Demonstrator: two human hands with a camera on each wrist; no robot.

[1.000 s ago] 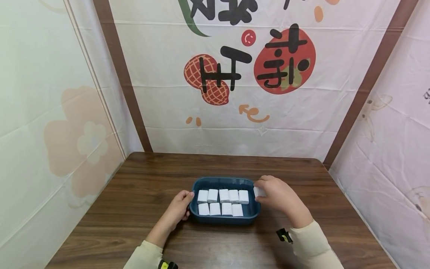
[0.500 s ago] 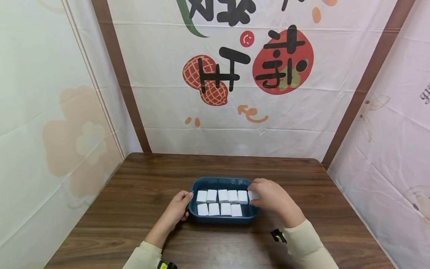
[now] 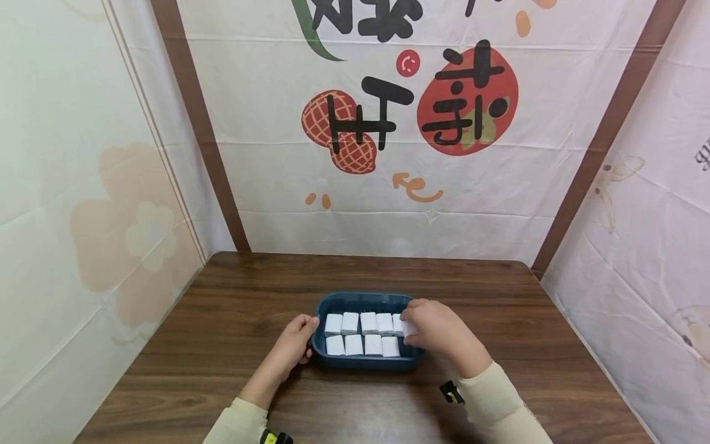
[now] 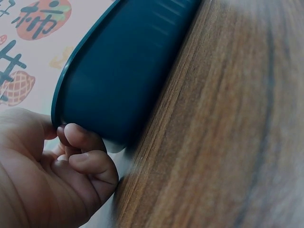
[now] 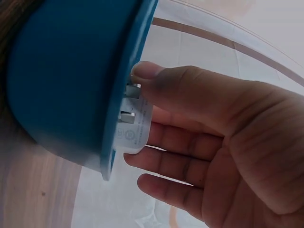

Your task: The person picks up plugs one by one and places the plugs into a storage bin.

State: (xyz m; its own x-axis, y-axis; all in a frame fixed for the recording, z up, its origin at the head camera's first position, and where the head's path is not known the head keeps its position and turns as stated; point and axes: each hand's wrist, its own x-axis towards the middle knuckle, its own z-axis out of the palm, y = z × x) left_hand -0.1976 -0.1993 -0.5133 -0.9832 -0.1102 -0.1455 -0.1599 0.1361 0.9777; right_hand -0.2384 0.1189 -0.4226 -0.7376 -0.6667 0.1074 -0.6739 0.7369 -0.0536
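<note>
A dark blue plastic bin (image 3: 366, 364) stands on the table, with several white charger plugs (image 3: 368, 324) lying in two rows inside it. At its left end my left hand (image 3: 293, 344) grips the rim, the curled fingers (image 4: 90, 161) lying against the outer wall in the left wrist view. Over the right end, my right hand (image 3: 440, 332) pinches another white charger plug (image 5: 134, 130) between thumb and fingers. Metal prongs show on that plug in the right wrist view, and the bin's rim covers part of it.
The brown wooden table (image 3: 266, 277) runs around the bin on all sides. Behind it hangs a white printed cloth (image 3: 266, 179), and more cloth closes the left and right sides.
The right hand has moved left with the charger plug, from the bin's right rim to beside the end of the back row. The left hand keeps its grip on the bin.
</note>
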